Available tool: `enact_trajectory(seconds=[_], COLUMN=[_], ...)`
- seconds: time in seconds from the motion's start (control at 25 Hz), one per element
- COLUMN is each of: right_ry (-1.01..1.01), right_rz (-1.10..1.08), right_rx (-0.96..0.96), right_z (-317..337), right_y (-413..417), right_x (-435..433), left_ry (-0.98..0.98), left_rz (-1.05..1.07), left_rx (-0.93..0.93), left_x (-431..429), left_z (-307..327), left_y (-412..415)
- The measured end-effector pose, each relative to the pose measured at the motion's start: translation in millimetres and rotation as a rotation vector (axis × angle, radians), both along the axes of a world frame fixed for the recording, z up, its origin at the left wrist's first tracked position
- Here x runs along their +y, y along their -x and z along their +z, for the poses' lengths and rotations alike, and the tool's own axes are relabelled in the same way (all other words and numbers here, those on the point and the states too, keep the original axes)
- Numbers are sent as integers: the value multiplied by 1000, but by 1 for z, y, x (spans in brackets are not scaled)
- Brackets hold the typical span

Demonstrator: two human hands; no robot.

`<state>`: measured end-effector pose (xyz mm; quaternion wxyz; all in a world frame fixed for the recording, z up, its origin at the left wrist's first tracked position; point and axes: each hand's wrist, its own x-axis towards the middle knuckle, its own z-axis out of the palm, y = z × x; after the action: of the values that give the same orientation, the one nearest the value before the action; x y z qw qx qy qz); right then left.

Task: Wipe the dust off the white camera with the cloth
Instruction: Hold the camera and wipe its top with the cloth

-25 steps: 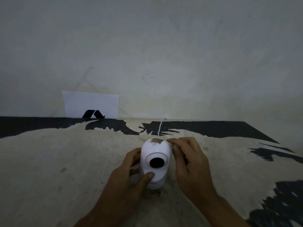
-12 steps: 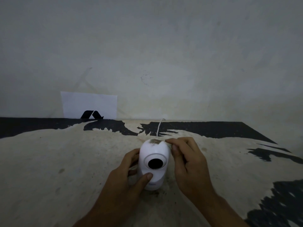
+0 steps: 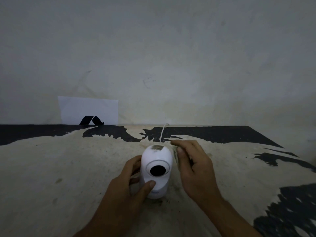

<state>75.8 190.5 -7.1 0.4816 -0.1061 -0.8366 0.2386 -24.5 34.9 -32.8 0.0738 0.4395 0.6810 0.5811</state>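
Two bare hands close in on a small white camera (image 3: pixel 156 170) that stands upright on a worn table (image 3: pixel 51 168), near its middle and towards the person. The camera's round black lens (image 3: pixel 158 170) faces back at them, and a grey-brown smear of dust (image 3: pixel 158 147) sits on its rounded top.

The left hand (image 3: pixel 131 183) is wrapped around the camera's left side: the thumb presses on the front of the body just under the lens, and the fingers curl round behind, so the grip is partly closed on the camera itself.

The right hand (image 3: pixel 191 165) is at the camera's right side, up by the top. Its fingers are bent and pinched together on a thin, pale cloth (image 3: pixel 176 156), which is hard to make out in this dim light; a strip of it seems to hang between the hand and the camera's flank. Whether the cloth actually touches the dust patch I cannot tell.

A thin white cable (image 3: pixel 163 132) runs from behind the camera to the far edge of the table. The tabletop is pale with black patches where the surface has worn. A white sheet of paper (image 3: pixel 89 110) with a black mark leans against the plain wall (image 3: pixel 171 57) at the back left, well apart from the camera
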Motion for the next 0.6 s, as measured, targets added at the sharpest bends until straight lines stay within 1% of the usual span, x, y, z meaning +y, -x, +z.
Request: enact_trajectory(seconds=[0.12, 0.28, 0.32, 0.48, 0.52, 0.6], right_ry=[1, 131, 158, 133, 128, 134], right_rz=[72, 148, 150, 101, 134, 189], right_rx=[-15, -195, -209, -102, -114, -202], right_z=[6, 1, 1, 6, 8, 8], right_y=[1, -3, -5, -8, -8, -8], right_x=[-5, 4, 7, 4, 1, -2], left_ry=[-3, 4, 4, 13, 12, 7], left_rz=[-5, -1, -3, -12, -14, -23], left_rx=[7, -3, -8, -13, -18, -38], left_x=[0, 0, 0, -1, -1, -1], left_z=[0, 1, 1, 3, 3, 4], left_y=[-1, -2, -1, -2, -3, -4])
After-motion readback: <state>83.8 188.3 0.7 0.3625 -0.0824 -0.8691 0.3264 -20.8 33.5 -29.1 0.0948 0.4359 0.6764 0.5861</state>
